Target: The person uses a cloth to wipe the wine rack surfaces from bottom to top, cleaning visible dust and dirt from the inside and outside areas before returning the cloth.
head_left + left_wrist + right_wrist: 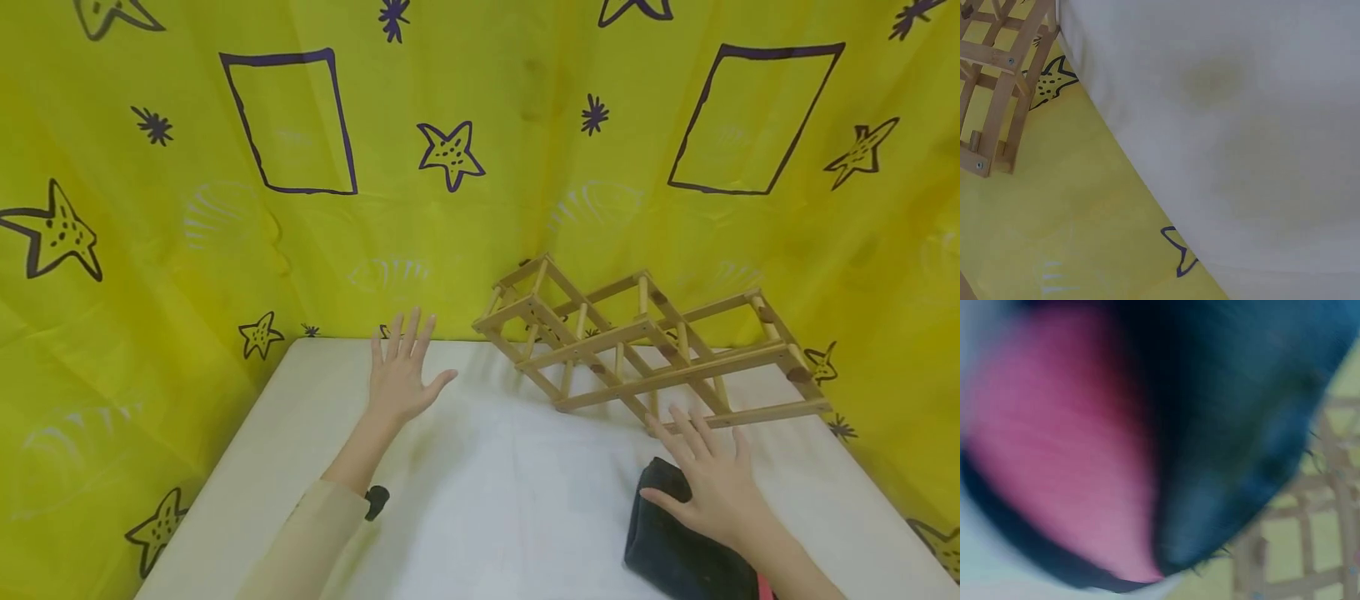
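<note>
My left hand (401,375) is held over the left part of the white table with its fingers spread, holding nothing. On the right, my right hand (712,483) has its fingers spread above a folded dark cloth bundle (660,533); whether it touches the bundle I cannot tell. Pink shows at the bundle's lower edge in the head view, and a wide pink part (1066,444) fills much of the right wrist view, blurred. Behind the right hand stands a wooden lattice rack (637,358), tilted across the table's back right; its end also appears in the left wrist view.
A white cloth covers the table (517,500). Behind it and at both sides hangs a yellow curtain (450,242) with drawn starfish and frames. The rack reaches the table's back edge near the curtain.
</note>
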The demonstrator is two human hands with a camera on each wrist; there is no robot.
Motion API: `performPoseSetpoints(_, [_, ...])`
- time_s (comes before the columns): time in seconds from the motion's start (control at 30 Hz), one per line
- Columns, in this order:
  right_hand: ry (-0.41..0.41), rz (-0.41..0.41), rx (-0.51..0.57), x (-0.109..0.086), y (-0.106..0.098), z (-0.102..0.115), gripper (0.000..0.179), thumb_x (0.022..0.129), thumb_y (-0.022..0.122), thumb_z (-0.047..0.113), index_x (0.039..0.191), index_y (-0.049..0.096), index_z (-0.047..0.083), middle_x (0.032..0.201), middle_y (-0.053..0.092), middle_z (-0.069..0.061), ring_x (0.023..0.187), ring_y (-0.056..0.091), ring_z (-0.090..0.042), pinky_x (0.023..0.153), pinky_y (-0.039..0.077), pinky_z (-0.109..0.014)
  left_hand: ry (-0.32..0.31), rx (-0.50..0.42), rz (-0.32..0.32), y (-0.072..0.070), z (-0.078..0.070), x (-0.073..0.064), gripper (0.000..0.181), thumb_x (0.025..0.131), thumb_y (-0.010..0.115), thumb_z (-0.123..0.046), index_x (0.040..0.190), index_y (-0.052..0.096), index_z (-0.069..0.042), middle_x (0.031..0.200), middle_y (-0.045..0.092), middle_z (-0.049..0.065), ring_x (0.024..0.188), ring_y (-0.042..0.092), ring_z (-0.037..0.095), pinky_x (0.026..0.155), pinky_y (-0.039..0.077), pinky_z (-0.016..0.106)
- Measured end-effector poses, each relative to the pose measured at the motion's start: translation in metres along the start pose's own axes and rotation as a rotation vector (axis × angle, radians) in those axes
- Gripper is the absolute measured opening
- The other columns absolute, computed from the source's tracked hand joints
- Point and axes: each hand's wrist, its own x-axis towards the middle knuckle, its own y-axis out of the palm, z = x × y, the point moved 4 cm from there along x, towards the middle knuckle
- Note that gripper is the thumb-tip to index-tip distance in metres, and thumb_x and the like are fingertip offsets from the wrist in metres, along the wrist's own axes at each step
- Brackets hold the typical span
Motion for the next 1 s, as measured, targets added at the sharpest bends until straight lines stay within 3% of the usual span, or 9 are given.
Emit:
performPoseSetpoints(0.2, [0.0,0.07,0.012,-0.033,0.02,0.004,0.086,0.073,0.062,0.061,0.143,0.026,0.027,0.15,0.018,-0.007,0.126,0.029,-0.039,0.093,0.007,-0.072,0.113,0.115,0.012,0.007,-0.027,0.039,0.077,0.086,0.042,-0.06,0.147,0.011,-0.026,0.153,0.003,0.003,0.14,0.001,0.026,0.107,0.004,0.053])
performPoseSetpoints(0.27, [0.012,0.111,0.026,-0.042,0.025,0.004,0.086,0.072,0.062,0.062,0.143,0.025,0.029,0.15,0.015,-0.005,0.131,0.021,-0.039,0.091,0.01,-0.073,0.141,0.133,0.022,0.008,-0.037,0.049,0.076,0.087,0.042,-0.06,0.147,0.011,-0.026,0.153,0.001,0.002,0.14,-0.002,0.024,0.108,0.002,0.051])
performPoseSetpoints(0.37, [0.029,0.162,0.053,-0.051,0.03,0.005,0.086,0.073,0.061,0.062,0.143,0.023,0.031,0.15,0.018,-0.006,0.139,0.006,-0.031,0.093,0.006,-0.072,0.172,0.166,0.041,0.009,-0.05,0.062,0.074,0.088,0.041,-0.059,0.147,0.01,-0.027,0.153,-0.001,0.001,0.14,-0.003,0.023,0.108,0.0,0.05])
performPoseSetpoints(0.43, [0.032,0.183,0.066,-0.056,0.031,0.005,0.086,0.073,0.061,0.062,0.143,0.023,0.033,0.146,0.024,-0.01,0.138,0.006,-0.03,0.094,0.005,-0.072,0.187,0.19,0.058,0.011,-0.058,0.07,0.073,0.089,0.038,-0.059,0.147,0.007,-0.027,0.153,-0.003,0.0,0.14,-0.002,0.023,0.109,-0.001,0.049])
performPoseSetpoints(0.5, [0.022,0.19,0.076,-0.058,0.032,0.006,0.087,0.071,0.063,0.063,0.143,0.024,0.033,0.142,0.029,-0.013,0.133,0.016,-0.035,0.091,0.009,-0.072,0.198,0.222,0.074,0.012,-0.066,0.077,0.072,0.09,0.033,-0.06,0.147,0.004,-0.028,0.153,-0.005,-0.002,0.14,-0.002,0.022,0.109,-0.002,0.049])
performPoseSetpoints(0.6, [0.02,0.219,0.084,-0.061,0.034,0.006,0.088,0.067,0.063,0.066,0.141,0.026,0.035,0.136,0.033,-0.016,0.122,0.028,-0.035,0.086,0.017,-0.07,0.21,0.28,0.088,0.015,-0.076,0.088,0.07,0.09,0.027,-0.062,0.147,0.001,-0.03,0.153,-0.008,-0.004,0.14,-0.002,0.02,0.109,-0.001,0.048])
performPoseSetpoints(0.8, [0.068,0.281,0.101,-0.063,0.041,0.005,0.087,0.065,0.064,0.068,0.139,0.028,0.038,0.135,0.035,-0.018,0.117,0.035,-0.042,0.084,0.019,-0.071,0.258,0.369,0.101,0.017,-0.098,0.103,0.067,0.091,0.021,-0.062,0.147,0.0,-0.032,0.153,-0.01,-0.004,0.14,-0.006,0.019,0.109,-0.005,0.047])
performPoseSetpoints(1.0, [0.043,0.271,0.071,-0.062,0.047,0.003,0.083,0.066,0.063,0.068,0.135,0.035,0.032,0.129,0.04,-0.016,0.112,0.04,-0.041,0.078,0.03,-0.07,0.335,0.451,0.113,0.018,-0.118,0.111,0.06,0.093,0.015,-0.059,0.146,0.005,-0.033,0.153,0.0,-0.002,0.14,-0.003,0.019,0.109,-0.003,0.046])
